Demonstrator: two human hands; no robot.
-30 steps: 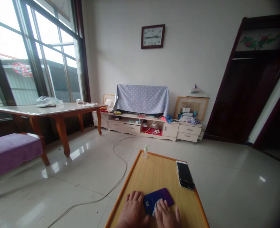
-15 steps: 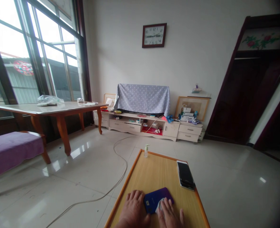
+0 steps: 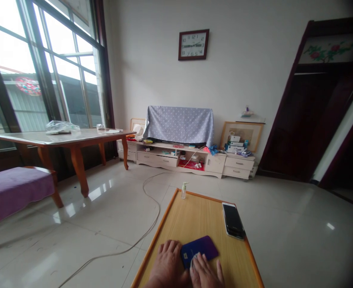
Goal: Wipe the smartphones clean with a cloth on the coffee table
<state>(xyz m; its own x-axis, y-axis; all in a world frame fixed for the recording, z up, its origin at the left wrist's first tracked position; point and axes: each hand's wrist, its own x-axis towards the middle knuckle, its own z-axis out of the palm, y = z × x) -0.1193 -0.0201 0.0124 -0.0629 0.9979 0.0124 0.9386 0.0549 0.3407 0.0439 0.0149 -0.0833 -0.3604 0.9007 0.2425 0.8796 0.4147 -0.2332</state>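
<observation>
A blue-purple smartphone [image 3: 204,247] lies face down on the small wooden table [image 3: 191,216]. My left hand [image 3: 168,262] rests on the tabletop along the phone's left side, fingers stretched forward. Its thumb reaches the phone's lower edge; whether it grips there I cannot tell. Under the fingers of my right hand [image 3: 204,272] a pale wiping cloth [image 3: 195,260] is pressed onto the back of the phone, mostly covered by the hand. To the right, dark-screened phones [image 3: 233,220] lie stacked near the table's edge. A small clear pump bottle [image 3: 184,191] stands at the far left corner.
A raised orange-brown rim borders the small table. On the floor to the left runs a cable [image 3: 152,228]. Further off stand a larger table [image 3: 83,138], a seat with a purple cover [image 3: 17,190] and a low white cabinet [image 3: 156,159] against the wall.
My right hand has slid left and slightly down across the phone's back, taking the cloth with it. My left hand and the phone have hardly moved.
</observation>
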